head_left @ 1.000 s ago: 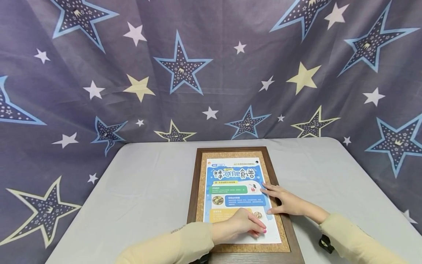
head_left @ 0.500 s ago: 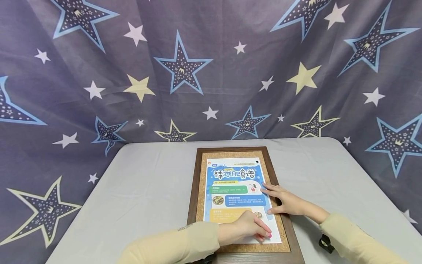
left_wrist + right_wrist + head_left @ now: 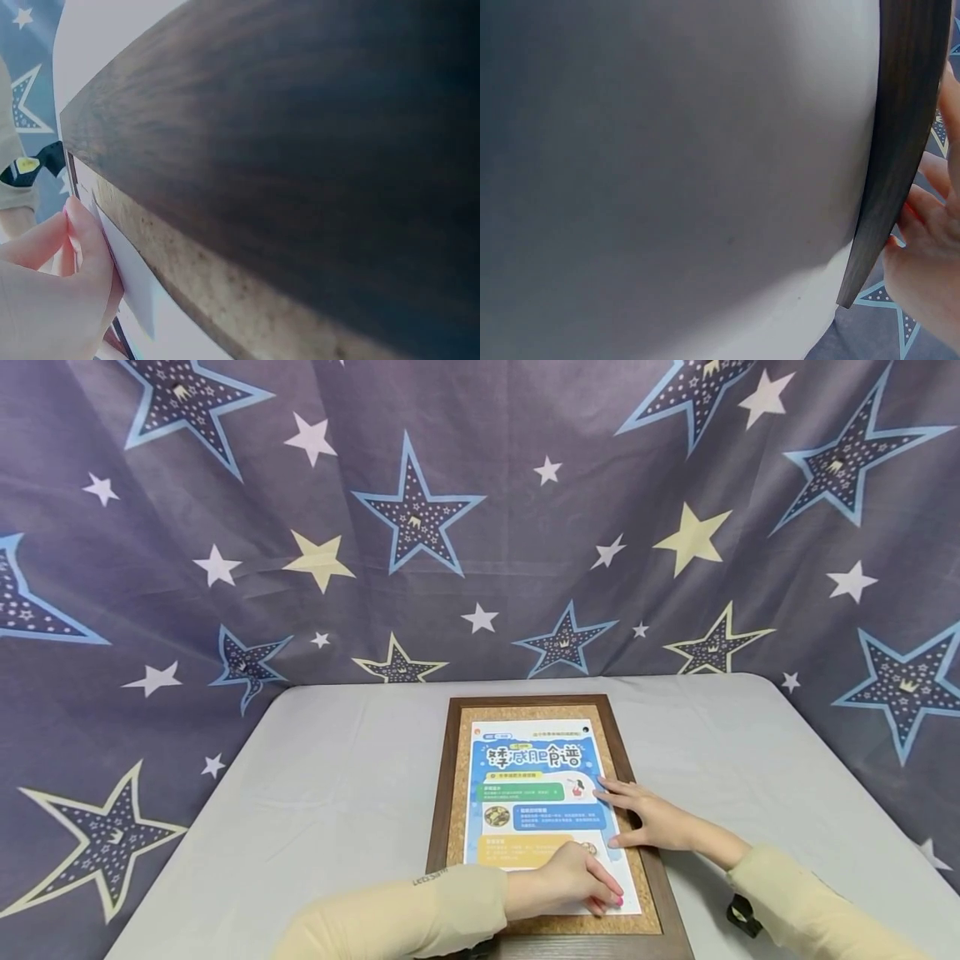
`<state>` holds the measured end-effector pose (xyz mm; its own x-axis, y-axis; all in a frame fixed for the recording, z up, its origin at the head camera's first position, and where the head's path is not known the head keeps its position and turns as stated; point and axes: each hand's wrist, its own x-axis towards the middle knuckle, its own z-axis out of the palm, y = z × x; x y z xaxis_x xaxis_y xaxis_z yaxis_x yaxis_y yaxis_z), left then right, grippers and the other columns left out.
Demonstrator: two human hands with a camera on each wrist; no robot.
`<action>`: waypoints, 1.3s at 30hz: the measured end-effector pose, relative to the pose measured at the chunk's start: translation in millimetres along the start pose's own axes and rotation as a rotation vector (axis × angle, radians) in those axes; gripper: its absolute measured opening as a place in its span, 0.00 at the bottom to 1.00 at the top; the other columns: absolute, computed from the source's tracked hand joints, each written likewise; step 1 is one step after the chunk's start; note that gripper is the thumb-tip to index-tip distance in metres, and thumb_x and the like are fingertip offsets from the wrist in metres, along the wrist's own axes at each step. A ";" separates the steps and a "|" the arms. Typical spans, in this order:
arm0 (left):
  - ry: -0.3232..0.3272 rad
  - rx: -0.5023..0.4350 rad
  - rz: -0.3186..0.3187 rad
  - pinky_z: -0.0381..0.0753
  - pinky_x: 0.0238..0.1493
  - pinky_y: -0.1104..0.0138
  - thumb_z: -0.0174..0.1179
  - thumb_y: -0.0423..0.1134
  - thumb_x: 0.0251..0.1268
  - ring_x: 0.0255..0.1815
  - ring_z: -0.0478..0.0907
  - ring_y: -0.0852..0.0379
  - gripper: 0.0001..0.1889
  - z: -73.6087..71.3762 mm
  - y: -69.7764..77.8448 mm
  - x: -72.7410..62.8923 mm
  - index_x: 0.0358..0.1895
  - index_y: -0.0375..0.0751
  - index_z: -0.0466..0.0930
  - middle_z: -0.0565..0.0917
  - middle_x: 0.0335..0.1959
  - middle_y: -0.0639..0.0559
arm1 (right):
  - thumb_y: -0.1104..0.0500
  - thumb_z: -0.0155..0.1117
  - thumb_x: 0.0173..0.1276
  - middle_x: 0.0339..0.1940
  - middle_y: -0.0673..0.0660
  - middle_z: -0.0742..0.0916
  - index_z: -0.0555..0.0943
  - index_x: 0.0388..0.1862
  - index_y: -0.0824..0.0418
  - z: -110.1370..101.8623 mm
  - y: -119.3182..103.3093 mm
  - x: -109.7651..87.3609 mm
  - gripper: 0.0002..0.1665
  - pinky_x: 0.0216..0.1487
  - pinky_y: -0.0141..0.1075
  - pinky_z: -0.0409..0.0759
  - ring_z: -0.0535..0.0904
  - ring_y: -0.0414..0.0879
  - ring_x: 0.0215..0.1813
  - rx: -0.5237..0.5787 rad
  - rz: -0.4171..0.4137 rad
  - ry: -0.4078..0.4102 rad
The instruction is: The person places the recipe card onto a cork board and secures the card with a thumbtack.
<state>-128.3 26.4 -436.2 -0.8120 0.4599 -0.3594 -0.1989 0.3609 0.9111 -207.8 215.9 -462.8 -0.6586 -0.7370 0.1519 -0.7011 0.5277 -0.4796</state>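
Note:
My left hand pinches a small pink pushpin between thumb and fingertips, right at the poster's lower right corner. The printed poster has a blue heading and green, blue and yellow text boxes. It lies on a corkboard with a dark brown wooden frame. At its upper corners sit an orange pin and a black pin. My right hand rests with spread fingers on the poster's right edge. In the left wrist view, the left fingertips meet around the pin beside the paper.
A grey-white cloth covers the table around the board. Behind it hangs a dark star-patterned curtain. A black strap device shows under the right wrist. The frame's side stands along the right hand in its wrist view.
My left hand has moved right and slightly down over the poster, carrying the pink pushpin to the lower right corner. The right hand has stayed in place.

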 end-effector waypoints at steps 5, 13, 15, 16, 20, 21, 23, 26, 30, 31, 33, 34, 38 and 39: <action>0.002 0.009 -0.005 0.78 0.18 0.70 0.62 0.22 0.45 0.11 0.72 0.65 0.02 1.5 -0.3 0.6 0.24 0.27 0.83 0.82 0.18 0.40 | 0.49 0.65 0.54 0.61 0.74 0.64 0.66 0.59 0.72 0.1 0.3 -0.9 0.40 0.54 0.63 0.57 0.57 0.70 0.61 0.007 -0.001 0.004; -0.019 0.024 -0.019 0.78 0.17 0.70 0.62 0.23 0.46 0.09 0.69 0.66 0.02 1.7 -0.1 2.1 0.25 0.26 0.82 0.82 0.18 0.40 | 0.48 0.65 0.54 0.61 0.74 0.64 0.66 0.59 0.72 0.4 0.1 -0.8 0.40 0.53 0.63 0.58 0.58 0.70 0.60 -0.003 -0.011 0.008; -0.024 0.026 -0.021 0.78 0.17 0.70 0.61 0.22 0.46 0.08 0.69 0.66 0.02 1.7 0.0 2.5 0.24 0.26 0.82 0.82 0.18 0.40 | 0.48 0.65 0.53 0.61 0.74 0.64 0.66 0.58 0.72 0.6 0.3 -0.8 0.40 0.53 0.63 0.58 0.58 0.70 0.60 -0.005 -0.013 0.009; -0.025 0.034 -0.018 0.78 0.17 0.70 0.61 0.22 0.46 0.08 0.69 0.66 0.02 1.7 0.0 2.7 0.24 0.27 0.82 0.82 0.18 0.40 | 0.48 0.65 0.53 0.61 0.74 0.64 0.66 0.58 0.72 0.8 0.3 -0.8 0.40 0.53 0.63 0.58 0.58 0.70 0.60 -0.004 -0.014 0.009; -0.031 0.070 -0.010 0.77 0.16 0.70 0.63 0.24 0.46 0.07 0.68 0.66 0.01 2.1 1.6 4.2 0.24 0.27 0.82 0.81 0.16 0.40 | 0.49 0.65 0.53 0.61 0.74 0.64 0.66 0.58 0.73 0.4 0.4 -0.7 0.40 0.53 0.64 0.56 0.58 0.71 0.60 0.004 -0.012 0.012; -0.031 0.082 -0.007 0.77 0.15 0.70 0.63 0.24 0.46 0.07 0.68 0.66 0.02 2.2 2.2 4.5 0.24 0.27 0.83 0.81 0.16 0.39 | 0.49 0.65 0.53 0.61 0.74 0.64 0.66 0.58 0.73 0.2 0.5 -0.6 0.40 0.54 0.64 0.56 0.58 0.71 0.60 0.008 -0.009 0.011; -0.029 0.103 -0.004 0.77 0.15 0.70 0.63 0.25 0.46 0.07 0.67 0.66 0.02 2.6 3.0 4.9 0.24 0.28 0.83 0.80 0.15 0.39 | 0.49 0.65 0.53 0.61 0.74 0.64 0.66 0.59 0.73 -0.2 0.6 -0.4 0.40 0.54 0.64 0.55 0.57 0.71 0.60 0.012 -0.004 0.008; -0.022 0.138 0.005 0.76 0.13 0.70 0.64 0.26 0.46 0.06 0.66 0.66 0.02 2.9 4.3 4.4 0.22 0.29 0.83 0.79 0.12 0.39 | 0.49 0.64 0.54 0.62 0.74 0.63 0.66 0.59 0.72 -0.3 0.8 -0.1 0.40 0.54 0.63 0.55 0.57 0.70 0.61 0.014 0.000 0.002; -0.010 0.184 0.026 0.75 0.12 0.71 0.64 0.27 0.46 0.06 0.66 0.66 0.02 3.3 5.8 2.0 0.22 0.30 0.83 0.79 0.12 0.38 | 0.48 0.64 0.54 0.62 0.73 0.63 0.66 0.59 0.72 0.4 1.6 0.4 0.41 0.55 0.63 0.55 0.57 0.70 0.61 0.010 0.000 -0.001; -0.008 0.193 0.032 0.75 0.12 0.71 0.65 0.27 0.46 0.06 0.66 0.66 0.02 3.4 5.9 1.6 0.22 0.30 0.83 0.79 0.12 0.38 | 0.48 0.64 0.54 0.62 0.73 0.63 0.66 0.59 0.72 0.6 1.7 0.5 0.41 0.55 0.63 0.55 0.57 0.70 0.61 0.008 0.001 -0.001; -0.006 0.205 0.041 0.75 0.12 0.71 0.65 0.27 0.45 0.06 0.66 0.66 0.02 3.6 6.1 1.0 0.22 0.30 0.83 0.79 0.12 0.38 | 0.47 0.64 0.54 0.62 0.73 0.64 0.66 0.59 0.72 1.0 1.9 0.6 0.41 0.55 0.63 0.55 0.57 0.70 0.61 0.005 0.000 0.001; -0.006 0.208 0.043 0.75 0.12 0.70 0.65 0.27 0.45 0.06 0.66 0.66 0.02 3.6 6.0 1.0 0.22 0.30 0.83 0.79 0.12 0.38 | 0.47 0.64 0.54 0.62 0.73 0.64 0.66 0.59 0.72 1.1 1.9 0.6 0.41 0.55 0.63 0.55 0.57 0.70 0.61 0.004 -0.002 0.002; -0.013 0.222 0.055 0.74 0.11 0.71 0.64 0.27 0.46 0.05 0.65 0.66 0.03 3.8 5.1 2.1 0.21 0.30 0.83 0.79 0.11 0.41 | 0.48 0.64 0.54 0.62 0.74 0.63 0.66 0.59 0.72 0.8 1.2 0.4 0.41 0.54 0.63 0.55 0.57 0.70 0.61 0.009 -0.005 0.005; -0.016 0.224 0.060 0.74 0.11 0.71 0.63 0.27 0.47 0.05 0.65 0.66 0.03 3.9 4.9 2.4 0.21 0.31 0.83 0.79 0.11 0.42 | 0.48 0.64 0.54 0.62 0.74 0.63 0.66 0.59 0.72 0.7 1.0 0.3 0.41 0.54 0.64 0.54 0.57 0.70 0.61 0.013 -0.004 0.004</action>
<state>-129.1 32.5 -433.4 -0.8098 0.4979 -0.3104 -0.0219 0.5029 0.8640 -208.5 215.9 -463.9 -0.6568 -0.7375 0.1574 -0.7003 0.5191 -0.4901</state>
